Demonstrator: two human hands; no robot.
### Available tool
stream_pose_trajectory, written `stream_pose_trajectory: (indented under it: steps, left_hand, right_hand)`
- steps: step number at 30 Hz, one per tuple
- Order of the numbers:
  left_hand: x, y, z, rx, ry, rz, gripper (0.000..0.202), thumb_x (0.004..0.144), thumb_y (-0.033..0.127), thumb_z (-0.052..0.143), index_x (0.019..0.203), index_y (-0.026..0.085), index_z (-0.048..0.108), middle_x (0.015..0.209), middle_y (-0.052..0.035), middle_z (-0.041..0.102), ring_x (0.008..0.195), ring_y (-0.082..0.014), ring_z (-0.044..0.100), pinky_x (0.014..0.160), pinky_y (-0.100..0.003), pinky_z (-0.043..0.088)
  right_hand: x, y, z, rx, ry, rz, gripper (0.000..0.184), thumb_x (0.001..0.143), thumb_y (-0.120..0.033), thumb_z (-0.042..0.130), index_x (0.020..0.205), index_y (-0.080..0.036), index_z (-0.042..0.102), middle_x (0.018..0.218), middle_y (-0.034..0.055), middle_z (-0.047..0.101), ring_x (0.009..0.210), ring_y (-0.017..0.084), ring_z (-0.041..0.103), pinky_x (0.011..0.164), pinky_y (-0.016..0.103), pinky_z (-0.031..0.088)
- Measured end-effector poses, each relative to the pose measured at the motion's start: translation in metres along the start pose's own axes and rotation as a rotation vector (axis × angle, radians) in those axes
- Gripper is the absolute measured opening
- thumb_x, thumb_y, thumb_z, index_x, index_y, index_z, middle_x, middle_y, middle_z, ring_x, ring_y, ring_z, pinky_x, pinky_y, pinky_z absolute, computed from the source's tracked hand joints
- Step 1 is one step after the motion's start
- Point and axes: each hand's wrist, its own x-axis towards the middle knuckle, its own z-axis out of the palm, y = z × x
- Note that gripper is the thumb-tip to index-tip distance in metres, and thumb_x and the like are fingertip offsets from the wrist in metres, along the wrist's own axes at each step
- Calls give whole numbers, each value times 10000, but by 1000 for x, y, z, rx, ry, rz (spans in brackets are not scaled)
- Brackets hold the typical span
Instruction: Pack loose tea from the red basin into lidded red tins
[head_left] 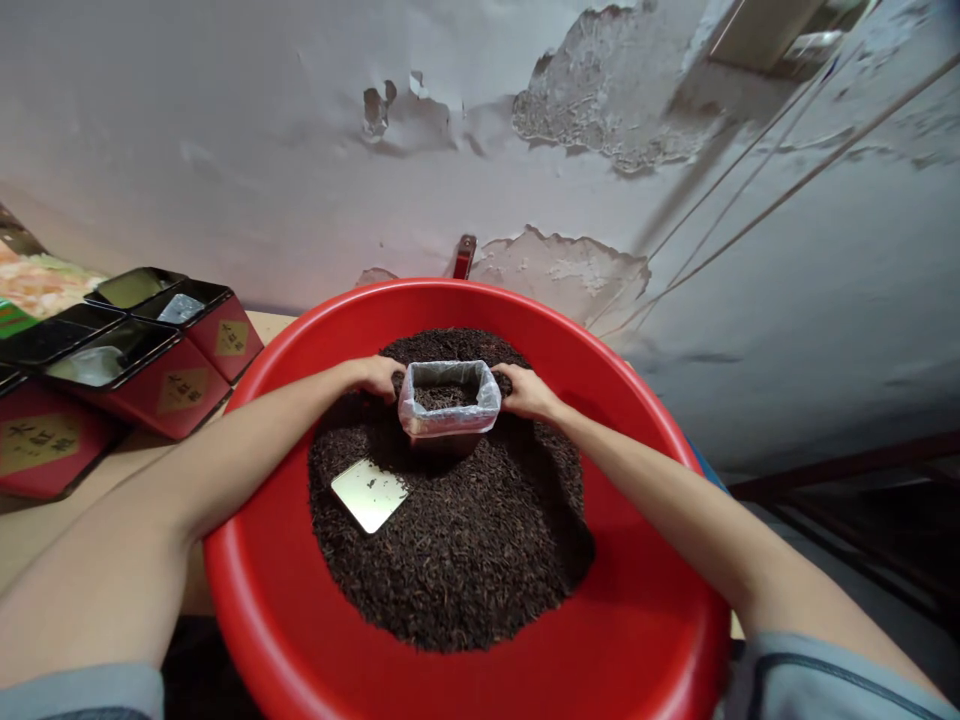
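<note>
A tea tin [444, 446] with a clear plastic bag [450, 424] folded over its rim sits in a heap of dark loose tea leaves [457, 560]. Some leaves show inside the bag. At the tin's left side, my left hand [377, 377] is closed, with dark tea leaves at its fingers. My right hand [525, 391] is curled at the right side, also with dark leaves at the fingers. Part of the fingers of both hands is hidden. The heap lies in a big red basin [637, 620]. A pale gold square lid [370, 495] lies on the leaves, left of centre.
Several red tins [184, 385] with black rims and gold labels stand on a wooden surface [120, 470] at the left, some with plastic liners. A peeling wall [300, 180] rises behind the basin. Cords [757, 220] run across the upper right.
</note>
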Motion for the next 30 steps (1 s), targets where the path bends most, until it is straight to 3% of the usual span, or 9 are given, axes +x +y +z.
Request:
stream_pose_trajectory:
  steps: [4,7,10,13,20,23,26,30]
  left_hand:
    - [-32,9,-46,-129,201,32,590,657,266,708,1242,218,643,1106,-51,735,813,-178,680,658,-219,517]
    - [-54,28,-62,-262,369,163,521,696,292,706,1206,210,639,1095,-43,726,875,-200,682,736,-265,532]
    - [-65,51,-57,-348,413,266,494,710,292,733,1189,209,644,1135,-41,716,994,-232,676,849,-323,535]
    - [-68,67,-45,-418,395,277,553,697,232,766,1232,201,633,1205,-56,702,1084,-241,663,938,-348,524]
    - [-63,72,-34,-456,454,372,605,694,117,763,1275,189,612,1299,-79,681,1195,-249,636,1057,-402,490]
    - [-61,71,-32,-447,504,454,539,730,123,748,1252,181,627,1265,-76,706,1133,-223,668,1012,-373,517]
    - [-63,70,-33,-271,528,537,352,794,207,740,1143,171,703,1174,-67,749,1045,-203,700,935,-324,524]
    - [-70,71,-34,147,345,669,256,844,397,736,1050,249,773,1267,-30,732,1124,-213,678,912,-306,466]
  right_hand:
    - [7,-8,-35,321,186,42,495,637,-240,782,1110,-214,638,1031,29,716,983,234,672,927,376,542]
    - [2,-31,-54,517,278,-49,519,655,-332,783,1128,-214,608,1040,40,703,955,237,670,894,401,561]
    - [-11,-65,-59,633,268,-150,580,737,-438,755,1235,-220,553,1119,65,690,1004,242,667,897,413,566]
    - [-21,-90,-54,709,212,-171,624,744,-440,779,1275,-208,549,1190,88,682,1090,249,657,968,428,548]
    - [-25,-95,-45,932,208,-119,596,663,-358,867,1197,-193,660,1209,88,713,1128,261,668,1070,487,497]
    - [-28,-93,-50,897,200,-227,537,704,-391,849,1179,-204,684,1282,92,687,1210,266,637,1097,484,479]
    - [-33,-87,-56,643,223,-422,361,838,-430,741,1132,-223,714,1329,99,658,1247,256,613,1077,463,496]
    - [-36,-67,-61,133,68,-676,264,927,-435,643,1063,-236,751,1191,89,724,1160,256,660,1155,572,382]
